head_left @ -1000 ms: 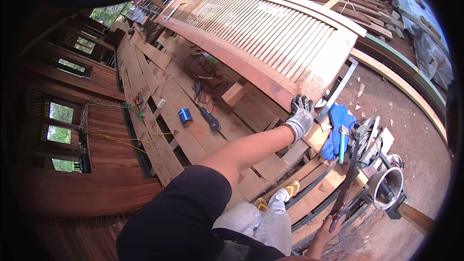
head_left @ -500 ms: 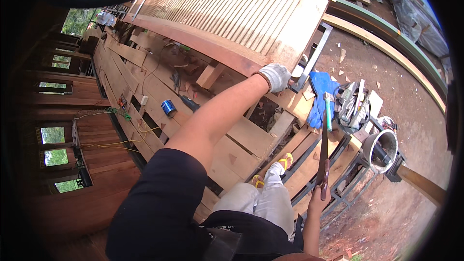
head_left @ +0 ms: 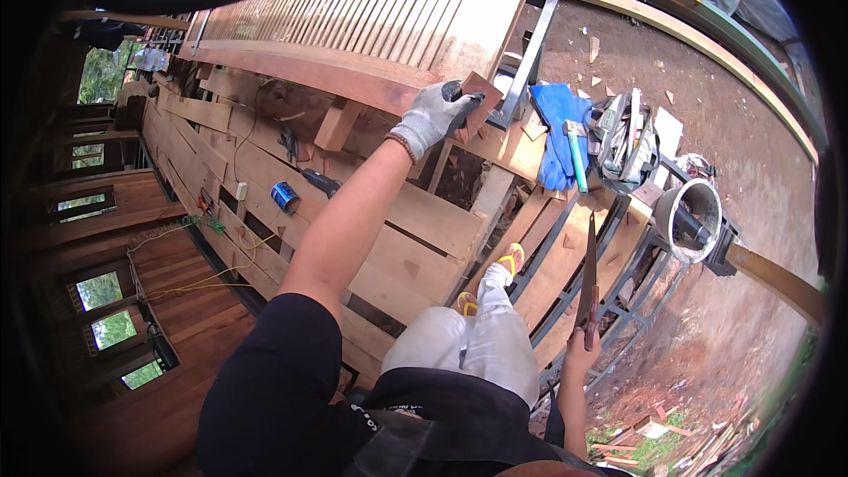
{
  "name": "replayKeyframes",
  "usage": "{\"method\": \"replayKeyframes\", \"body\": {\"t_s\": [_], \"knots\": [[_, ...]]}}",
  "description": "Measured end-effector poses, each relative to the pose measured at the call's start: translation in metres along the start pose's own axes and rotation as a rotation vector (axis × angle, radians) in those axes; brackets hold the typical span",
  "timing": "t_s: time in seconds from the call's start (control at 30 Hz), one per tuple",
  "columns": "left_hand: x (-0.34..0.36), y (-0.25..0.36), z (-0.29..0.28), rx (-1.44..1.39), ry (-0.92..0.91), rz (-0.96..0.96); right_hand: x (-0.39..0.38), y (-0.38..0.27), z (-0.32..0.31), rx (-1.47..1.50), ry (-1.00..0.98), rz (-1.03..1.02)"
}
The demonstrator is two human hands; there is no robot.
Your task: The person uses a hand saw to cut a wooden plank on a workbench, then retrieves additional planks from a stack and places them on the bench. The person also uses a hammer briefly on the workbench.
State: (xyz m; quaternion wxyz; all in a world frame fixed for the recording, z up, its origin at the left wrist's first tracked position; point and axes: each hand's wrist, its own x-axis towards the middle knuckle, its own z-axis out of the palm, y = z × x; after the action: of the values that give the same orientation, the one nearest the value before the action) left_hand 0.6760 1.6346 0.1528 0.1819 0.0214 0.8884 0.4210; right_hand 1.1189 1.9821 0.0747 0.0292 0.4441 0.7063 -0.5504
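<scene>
My left hand point(head_left: 428, 117), in a grey work glove, is closed round a small reddish-brown wood block point(head_left: 479, 99) beside the near corner of a slatted wooden panel point(head_left: 353, 22). The panel lies on supports, its reddish near rail running off to the left. At the lower right, my bare right hand point(head_left: 579, 359) is wrapped round the wooden handle of a handsaw point(head_left: 591, 265). The saw's blade points away from me. It stays apart from the panel.
Blue gloves point(head_left: 556, 128), a green-handled hammer point(head_left: 576, 155) and a tool bag point(head_left: 625, 141) lie right of the panel, near a bucket point(head_left: 698, 221). A blue can point(head_left: 284, 197) and a power tool point(head_left: 320, 182) rest on gapped planks point(head_left: 424, 256). Metal framing point(head_left: 521, 66) borders the work.
My left hand has come away from the panel's corner and now holds the wood block up beside it. The view has shifted, and the saw is still in my right hand.
</scene>
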Motion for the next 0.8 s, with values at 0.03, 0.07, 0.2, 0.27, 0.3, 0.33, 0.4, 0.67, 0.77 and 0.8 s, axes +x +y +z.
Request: {"method": "replayKeyframes", "body": {"t_s": [0.03,0.07,0.2,0.27,0.3,0.33,0.4,0.67,0.77,0.8], "knots": [[-0.016,-0.009,0.013,-0.342,-0.033,-0.059,-0.002,0.004,-0.001,0.009,0.004,0.005],[-0.032,-0.016,0.026,-0.459,-0.019,-0.088,-0.002,0.006,0.0,0.013,-0.001,0.007],[-0.074,-0.035,0.051,-0.845,-0.023,-0.292,-0.001,-0.001,0.007,0.01,-0.055,0.03],[-0.088,-0.031,0.054,-1.052,-0.052,-0.382,0.0,-0.013,0.014,-0.056,-0.088,0.031],[-0.096,-0.03,0.054,-1.209,-0.074,-0.409,0.0,-0.017,0.02,-0.06,-0.095,0.024],[-0.104,-0.029,0.054,-1.367,-0.094,-0.435,0.0,-0.018,0.026,-0.065,-0.103,0.016],[-0.11,-0.039,0.057,-1.597,-0.191,-0.462,0.003,-0.022,0.04,-0.085,-0.124,0.003],[-0.153,-0.088,0.047,-1.465,-0.082,-0.615,-0.002,-0.046,0.102,-0.194,-0.258,0.003],[-0.159,-0.118,0.033,-1.435,-0.243,-0.734,-0.015,-0.061,0.132,-0.176,-0.255,0.035],[-0.161,-0.128,0.028,-1.372,-0.323,-0.759,-0.02,-0.059,0.14,-0.18,-0.235,0.034]]}}
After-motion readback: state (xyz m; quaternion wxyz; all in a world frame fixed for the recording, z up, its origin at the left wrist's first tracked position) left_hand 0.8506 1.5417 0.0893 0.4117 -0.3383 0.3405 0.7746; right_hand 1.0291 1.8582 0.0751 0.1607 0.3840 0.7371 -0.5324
